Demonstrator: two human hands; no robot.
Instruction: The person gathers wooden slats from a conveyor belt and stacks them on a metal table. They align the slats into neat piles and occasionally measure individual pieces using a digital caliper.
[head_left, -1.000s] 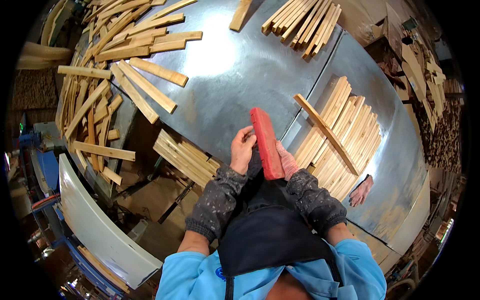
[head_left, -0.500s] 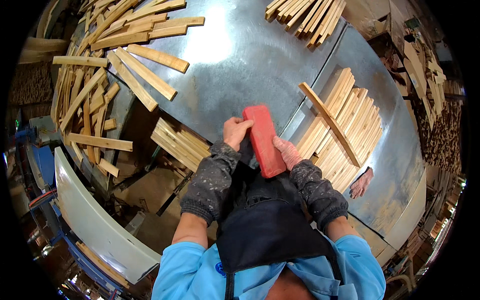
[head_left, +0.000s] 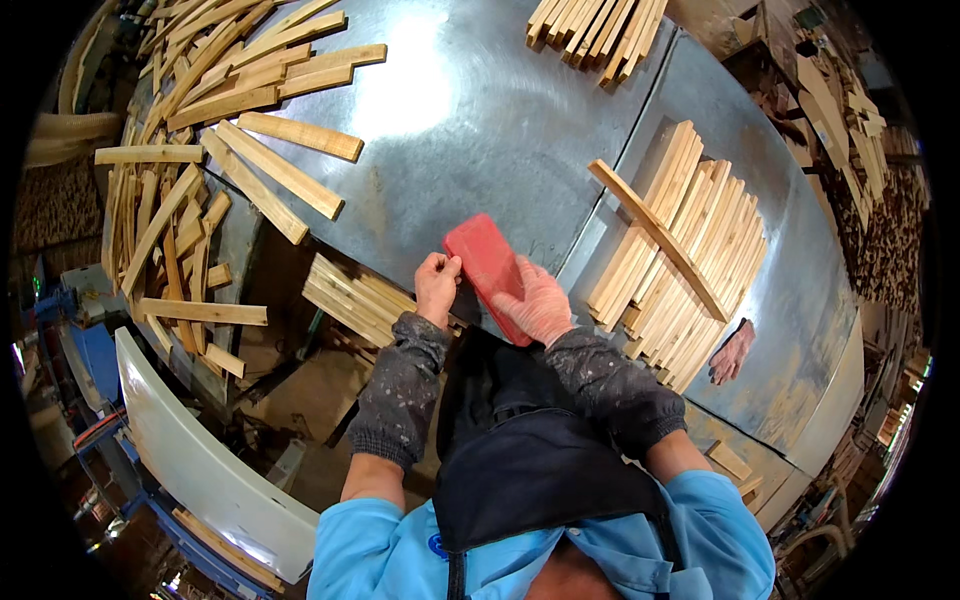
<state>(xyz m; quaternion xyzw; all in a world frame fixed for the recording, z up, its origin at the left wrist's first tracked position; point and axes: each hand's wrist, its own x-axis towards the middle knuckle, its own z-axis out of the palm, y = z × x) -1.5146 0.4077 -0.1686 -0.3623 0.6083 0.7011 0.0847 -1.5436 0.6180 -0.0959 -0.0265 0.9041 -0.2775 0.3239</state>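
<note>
A red rectangular block [head_left: 484, 264] with rounded corners is tilted over the near edge of the metal table, its top end leaning left. My left hand [head_left: 437, 288], bare, has curled fingers pinching at the block's left edge near the top. My right hand [head_left: 540, 306], in a thin pinkish glove, grips the block's right side and lower part, thumb laid across its face. The block's underside is hidden. To the right of my hands, light wooden strips [head_left: 690, 250] lie in a row, with one strip [head_left: 655, 240] slanting across them.
The grey metal table [head_left: 470, 150] has a seam on its right. A loose pinkish glove [head_left: 732, 352] lies beside the strips. Many wooden strips [head_left: 185, 225] are heaped at the left; another bundle [head_left: 598, 35] is at the far edge. A pale curved panel [head_left: 200, 450] stands lower left.
The red block has shifted left and tilted further left. My right hand has moved up over its face; my left hand has moved left and slightly down with it.
</note>
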